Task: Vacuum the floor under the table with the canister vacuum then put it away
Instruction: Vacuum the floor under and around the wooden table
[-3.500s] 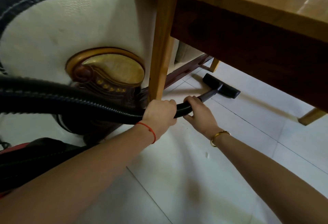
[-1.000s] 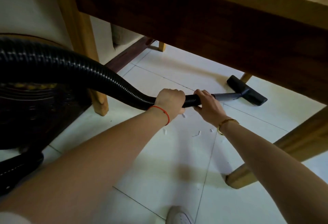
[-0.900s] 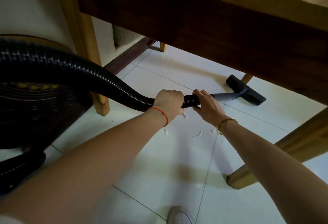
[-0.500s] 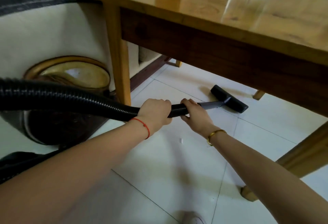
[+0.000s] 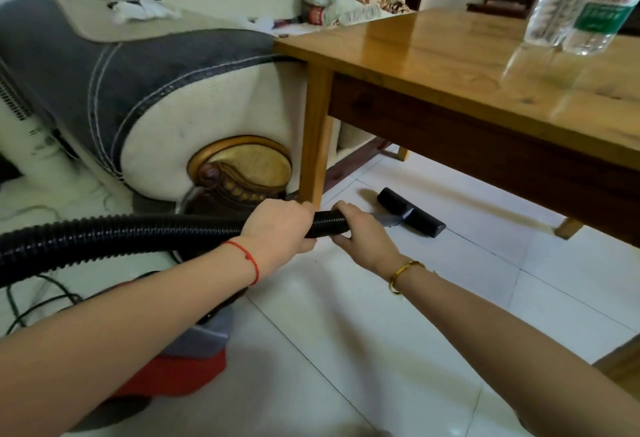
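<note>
The canister vacuum [image 5: 194,360], red and grey, sits on the white tiled floor [image 5: 346,350] below the left forearm. Its black ribbed hose [image 5: 138,235] is gripped by the left hand [image 5: 277,228], fingers wrapped round it, and by the right hand [image 5: 363,239] at the hose end. The floor nozzle [image 5: 410,212] lies flat under the wooden table [image 5: 450,65], beside the near table leg [image 5: 313,138].

No text can be read: the green label [image 5: 601,15] on the bottle [image 5: 588,3] standing on the tabletop [image 5: 450,55] is too blurred to make out.
</note>
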The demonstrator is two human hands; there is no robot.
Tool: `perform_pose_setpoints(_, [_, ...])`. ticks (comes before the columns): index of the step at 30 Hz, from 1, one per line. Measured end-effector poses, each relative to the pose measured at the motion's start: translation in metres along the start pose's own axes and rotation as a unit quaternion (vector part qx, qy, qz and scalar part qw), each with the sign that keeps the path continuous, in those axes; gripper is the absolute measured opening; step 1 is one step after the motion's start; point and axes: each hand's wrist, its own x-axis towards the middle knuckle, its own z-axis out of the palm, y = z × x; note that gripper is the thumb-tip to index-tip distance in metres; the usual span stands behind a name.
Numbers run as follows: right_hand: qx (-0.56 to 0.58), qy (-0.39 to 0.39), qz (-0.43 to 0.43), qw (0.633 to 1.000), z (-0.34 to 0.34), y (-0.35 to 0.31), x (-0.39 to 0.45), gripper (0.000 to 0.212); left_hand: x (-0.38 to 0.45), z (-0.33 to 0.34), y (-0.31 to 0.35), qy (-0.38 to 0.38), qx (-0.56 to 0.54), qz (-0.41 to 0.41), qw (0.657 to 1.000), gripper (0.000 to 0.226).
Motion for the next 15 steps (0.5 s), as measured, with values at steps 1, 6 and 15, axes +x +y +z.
perform_pose_setpoints(1, [0.005,-0.001,-0.006,1.0,0.003,-0.005,0.005,0.026,-0.004,-0.002,-0.006,0.002,0.001,-0.005,1.0,0.037])
perform_pose_setpoints(6, [0.029,-0.009,-0.017,0.999,0.015,-0.016,0.025,0.031,-0.011,-0.005,-0.024,0.008,0.015,-0.033,0.999,0.042])
perform_pose_setpoints(15, [0.006,-0.005,-0.018,1.0,0.021,0.033,0.046,0.029,0.035,0.023,-0.007,-0.022,-0.009,-0.059,0.998,0.034])
